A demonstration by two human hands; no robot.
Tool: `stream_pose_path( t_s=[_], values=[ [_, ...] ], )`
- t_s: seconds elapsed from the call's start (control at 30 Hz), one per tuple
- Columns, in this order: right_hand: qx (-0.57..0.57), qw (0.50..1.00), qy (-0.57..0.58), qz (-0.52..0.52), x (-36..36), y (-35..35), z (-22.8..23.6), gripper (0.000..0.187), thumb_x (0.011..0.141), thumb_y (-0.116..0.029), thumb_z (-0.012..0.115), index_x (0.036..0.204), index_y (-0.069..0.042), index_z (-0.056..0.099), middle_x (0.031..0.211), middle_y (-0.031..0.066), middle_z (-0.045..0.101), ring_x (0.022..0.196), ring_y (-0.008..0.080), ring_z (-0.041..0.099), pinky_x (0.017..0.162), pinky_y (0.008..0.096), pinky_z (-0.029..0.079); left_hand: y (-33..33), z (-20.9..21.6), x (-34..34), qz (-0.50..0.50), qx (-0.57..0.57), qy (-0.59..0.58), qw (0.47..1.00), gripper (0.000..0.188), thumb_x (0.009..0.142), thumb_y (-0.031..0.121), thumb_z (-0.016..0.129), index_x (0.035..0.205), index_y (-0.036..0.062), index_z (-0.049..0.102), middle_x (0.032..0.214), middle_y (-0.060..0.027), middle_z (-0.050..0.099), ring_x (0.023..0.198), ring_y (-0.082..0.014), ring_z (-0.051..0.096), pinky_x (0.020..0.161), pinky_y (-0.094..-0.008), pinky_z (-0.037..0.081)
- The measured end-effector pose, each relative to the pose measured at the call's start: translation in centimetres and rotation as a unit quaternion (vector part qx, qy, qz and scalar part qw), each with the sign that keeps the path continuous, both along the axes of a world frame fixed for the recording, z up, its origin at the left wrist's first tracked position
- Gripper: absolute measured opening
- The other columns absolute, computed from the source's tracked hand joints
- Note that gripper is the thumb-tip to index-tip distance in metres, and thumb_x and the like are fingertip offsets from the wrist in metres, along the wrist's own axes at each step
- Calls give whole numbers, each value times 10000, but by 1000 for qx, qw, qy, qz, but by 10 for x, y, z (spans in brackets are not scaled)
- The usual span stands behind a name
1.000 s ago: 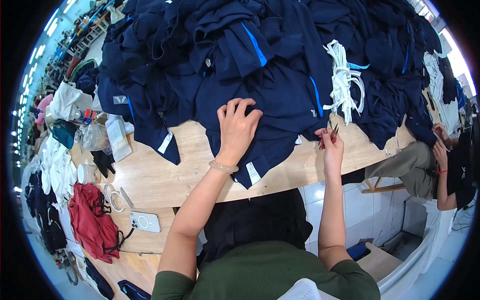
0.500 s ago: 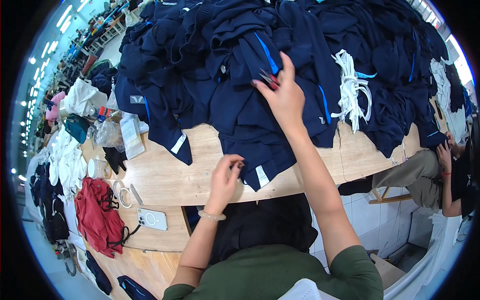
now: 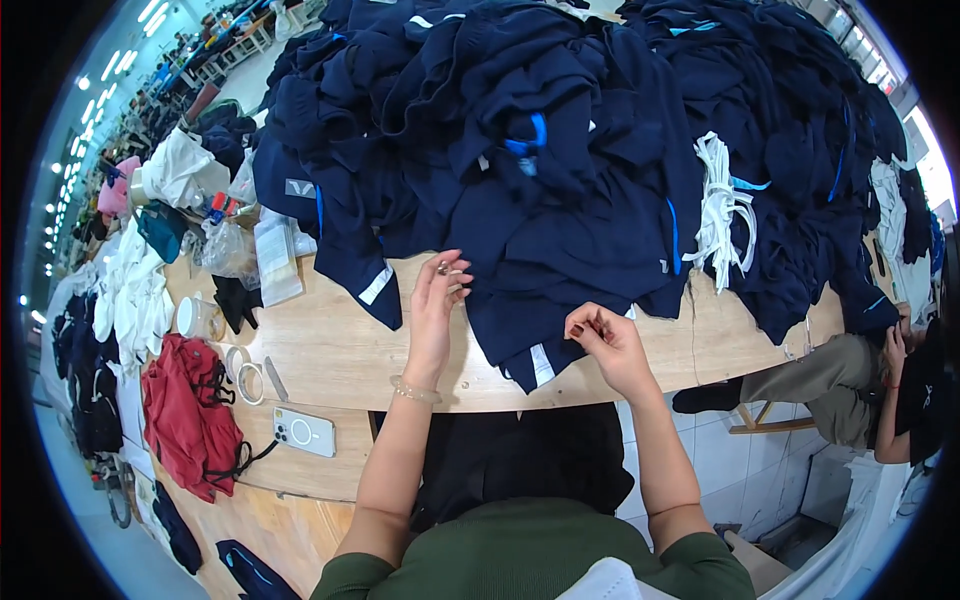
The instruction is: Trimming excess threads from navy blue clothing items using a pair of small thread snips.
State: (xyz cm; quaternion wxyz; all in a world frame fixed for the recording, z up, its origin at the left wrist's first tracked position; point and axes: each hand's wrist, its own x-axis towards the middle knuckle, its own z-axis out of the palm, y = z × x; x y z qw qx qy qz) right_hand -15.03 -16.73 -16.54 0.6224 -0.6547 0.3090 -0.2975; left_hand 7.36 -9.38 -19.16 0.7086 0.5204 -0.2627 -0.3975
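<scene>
A heap of dark navy garments (image 3: pixel 420 150) with bright blue trim covers the far side of the wooden table (image 3: pixel 440 370). One garment part with a white label (image 3: pixel 541 364) hangs toward the near edge, between my hands. My left hand (image 3: pixel 432 295) is raised just left of it, fingers loosely bent and apart, holding nothing I can see. My right hand (image 3: pixel 612 348) is at its right side, fingers curled with the thumb against them. Something small and dark red shows at these fingertips; whether it is the snips or fingernails cannot be told.
White cords (image 3: pixel 718 215) lie on the right part of the heap. At left are a phone (image 3: pixel 305 432), tape rolls (image 3: pixel 250 382), a red bag (image 3: pixel 190 415), plastic bags (image 3: pixel 230 248) and white cloth (image 3: pixel 135 300). Another person's hand (image 3: pixel 895 350) is at far right.
My right hand, with red-handled snips over the heap before, has come back to the near edge. My left hand has risen slightly and its fingers have spread. The snips are no longer clearly seen.
</scene>
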Motion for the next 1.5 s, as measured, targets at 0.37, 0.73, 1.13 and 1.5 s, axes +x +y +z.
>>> stream_pose_path(
  t_s=[0.37, 0.73, 1.13, 1.5],
  values=[
    [31, 994, -24, -103, -13, -16, -8, 130, 926, -130, 548, 872, -28, 607, 706, -67, 484, 592, -1, 338, 498, 177, 243, -131, 94, 88, 287, 35, -685, 668, 489, 708, 84, 716, 1150, 68, 509, 1095, -120, 521, 1045, -300, 495, 844, -411, 419],
    [-28, 994, -76, -72, -20, -22, 43, 99, 862, 7, 536, 922, 3, 614, 942, 16, 559, 756, 42, 468, 661, 181, 377, -30, 175, 42, -94, -29, -722, 685, 274, 773, 274, 703, 722, 34, 581, 581, -111, 472, 544, -282, 473, 778, -356, 377],
    [94, 844, -117, 514, 78, -42, 156, 177, 890, -160, 591, 964, -1, 567, 744, -42, 495, 597, 23, 396, 512, 177, 324, 53, 286, 7, -223, -37, -550, 804, 195, 750, 142, 747, 727, -27, 653, 611, -61, 596, 550, -111, 520, 552, -223, 392],
    [34, 982, 85, 165, -19, -95, 106, 210, 763, -212, 718, 785, -41, 599, 652, -60, 527, 541, 9, 433, 434, 156, 265, 34, 164, 51, -407, 127, -244, 871, 335, 780, 166, 743, 1017, -50, 647, 862, -17, 666, 820, -64, 551, 801, -221, 443]
  ],
)
